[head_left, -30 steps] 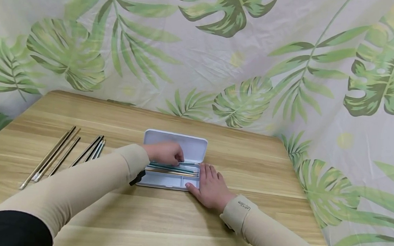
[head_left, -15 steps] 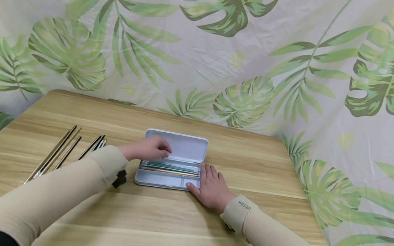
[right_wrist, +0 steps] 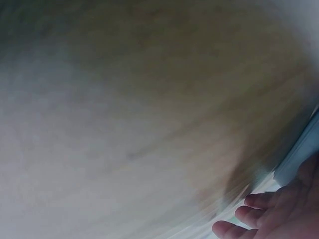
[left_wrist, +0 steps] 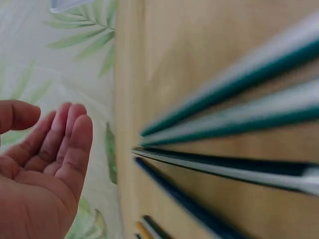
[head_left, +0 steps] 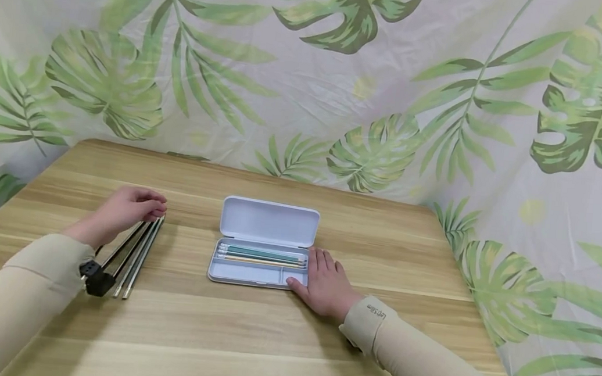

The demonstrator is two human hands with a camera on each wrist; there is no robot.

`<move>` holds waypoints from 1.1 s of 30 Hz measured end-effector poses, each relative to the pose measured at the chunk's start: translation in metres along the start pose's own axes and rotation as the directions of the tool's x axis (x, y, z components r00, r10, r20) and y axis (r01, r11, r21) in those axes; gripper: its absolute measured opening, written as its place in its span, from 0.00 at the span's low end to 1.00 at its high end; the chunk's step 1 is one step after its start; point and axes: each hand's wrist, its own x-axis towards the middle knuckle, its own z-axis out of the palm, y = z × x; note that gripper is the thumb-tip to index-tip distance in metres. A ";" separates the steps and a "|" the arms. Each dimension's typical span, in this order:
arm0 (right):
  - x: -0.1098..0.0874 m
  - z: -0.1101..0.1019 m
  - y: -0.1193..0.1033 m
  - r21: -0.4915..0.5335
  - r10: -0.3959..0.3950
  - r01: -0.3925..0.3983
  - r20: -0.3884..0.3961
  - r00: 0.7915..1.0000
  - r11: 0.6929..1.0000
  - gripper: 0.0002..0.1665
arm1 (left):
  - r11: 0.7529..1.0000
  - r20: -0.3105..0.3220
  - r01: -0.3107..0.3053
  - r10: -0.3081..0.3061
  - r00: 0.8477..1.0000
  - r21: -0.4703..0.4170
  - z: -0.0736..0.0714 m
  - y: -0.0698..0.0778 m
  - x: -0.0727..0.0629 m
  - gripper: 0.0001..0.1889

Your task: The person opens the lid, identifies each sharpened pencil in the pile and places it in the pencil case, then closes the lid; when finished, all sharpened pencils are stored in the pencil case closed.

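My left hand [head_left: 126, 212] hovers over the far tips of several pencils [head_left: 144, 253] lying on the left of the table. In the left wrist view, its fingers [left_wrist: 82, 144] are gently bent and thumb and fingertips stand apart, holding nothing. Green and dark pencils [left_wrist: 229, 87] fan out beside that hand. A white pencil case [head_left: 248, 273] lies with its lid up in the middle; several green and yellowish pencils [head_left: 262, 256] fill its back compartment. My right hand [head_left: 328, 286] rests on the case's right end, fingers extended and thumb over the front edge.
Wooden table [head_left: 270, 331] under everything; its back edge meets a leaf-print cloth [head_left: 308, 83]. The case's front holds a long compartment and a small one at the right. My left forearm and wrist camera [head_left: 98, 278] cover part of the loose pencils.
My left hand has left the case and moved left to the loose pencils, first drawing back past the lid. My right hand has stayed on the case.
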 end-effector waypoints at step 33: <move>0.001 0.003 0.000 -0.002 -0.006 0.006 0.000 1.000 1.000 0.58 | 0.937 -0.042 0.001 0.015 0.999 0.349 0.054 -0.016 -0.016 0.26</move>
